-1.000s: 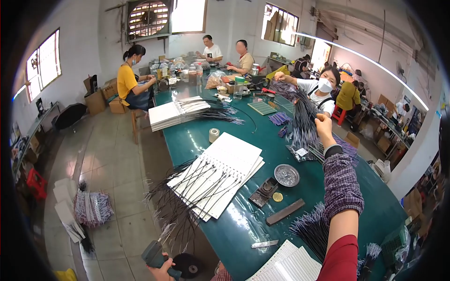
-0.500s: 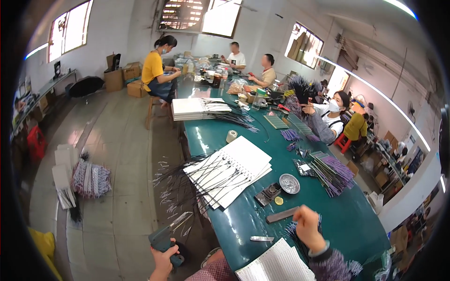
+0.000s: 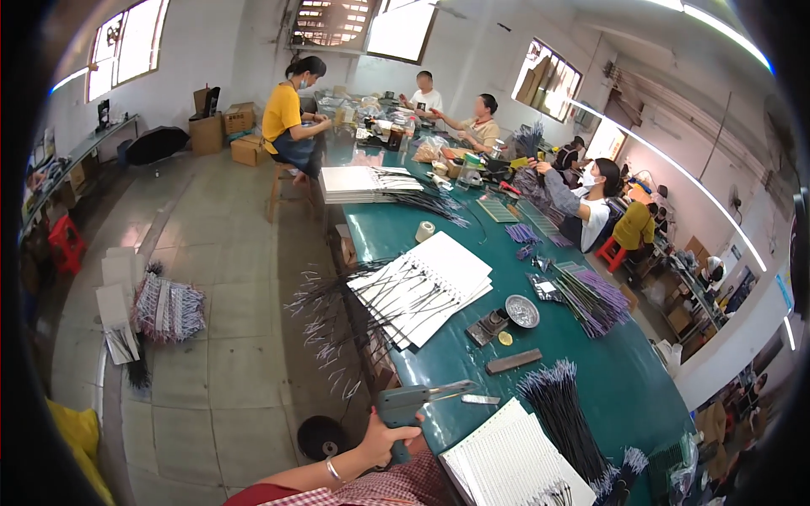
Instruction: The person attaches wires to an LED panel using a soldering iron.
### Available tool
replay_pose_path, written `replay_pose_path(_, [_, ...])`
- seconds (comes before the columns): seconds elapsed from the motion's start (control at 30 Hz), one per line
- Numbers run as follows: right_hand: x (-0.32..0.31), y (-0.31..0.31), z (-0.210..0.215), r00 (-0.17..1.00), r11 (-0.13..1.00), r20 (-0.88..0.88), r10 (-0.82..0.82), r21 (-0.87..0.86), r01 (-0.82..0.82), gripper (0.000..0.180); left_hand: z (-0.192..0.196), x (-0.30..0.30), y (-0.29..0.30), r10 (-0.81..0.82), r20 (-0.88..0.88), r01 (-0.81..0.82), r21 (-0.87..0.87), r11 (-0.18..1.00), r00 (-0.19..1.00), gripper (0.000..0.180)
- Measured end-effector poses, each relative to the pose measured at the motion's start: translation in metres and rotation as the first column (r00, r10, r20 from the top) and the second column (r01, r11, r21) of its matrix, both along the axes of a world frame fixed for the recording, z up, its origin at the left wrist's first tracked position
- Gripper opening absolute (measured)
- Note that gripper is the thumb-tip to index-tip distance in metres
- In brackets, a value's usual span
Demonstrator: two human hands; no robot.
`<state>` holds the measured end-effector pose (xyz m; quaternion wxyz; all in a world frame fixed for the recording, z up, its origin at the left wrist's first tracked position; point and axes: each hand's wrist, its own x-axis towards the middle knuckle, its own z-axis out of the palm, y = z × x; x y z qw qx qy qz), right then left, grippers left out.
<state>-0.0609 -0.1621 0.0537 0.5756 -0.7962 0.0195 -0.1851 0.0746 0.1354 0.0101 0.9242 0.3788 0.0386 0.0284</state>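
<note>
My left hand (image 3: 384,443) is closed around the handle of a grey-green pistol-grip tool that looks like a soldering gun (image 3: 403,405). Its metal nose points right, over the table edge. Close to its tip lies a small flat silvery strip (image 3: 480,399). A stack of white perforated boards (image 3: 506,455) sits right of the hand at the near table edge, with thin wire ends on its lower part. Beside the stack lies a thick bundle of black wires (image 3: 574,413) with pale purple ends. My right hand is out of view.
On the green table (image 3: 405,228) are more white boards with black wires (image 3: 422,291), a grey bar (image 3: 513,362), a round metal dish (image 3: 522,311), a black holder (image 3: 487,327) and purple wire bundles (image 3: 595,295). Several people sit around it. A black round object (image 3: 321,438) stands on the floor.
My left hand has brought the tool up and right, to the table edge. My right hand has left the view, and the black wire bundle now lies beside the boards.
</note>
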Motion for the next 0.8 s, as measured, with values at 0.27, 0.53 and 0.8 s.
replay_pose_path(0.27, [-0.027,0.057,0.008,0.986,0.949,-0.056,0.160,0.282,-0.138,0.015,0.020,-0.013,-0.035,-0.258,0.034,0.260,-0.123,0.958,0.966,0.031])
replay_pose_path(0.53, [-0.053,0.034,-0.004,0.981,0.934,-0.019,0.193,0.309,-0.178,0.014,0.021,-0.023,-0.067,-0.372,-0.009,0.370,-0.086,0.925,0.928,0.032])
replay_pose_path(0.8, [-0.062,0.026,-0.052,0.964,0.914,-0.087,0.251,0.348,-0.207,0.013,0.008,-0.044,-0.094,-0.465,0.040,0.467,-0.102,0.878,0.884,0.047])
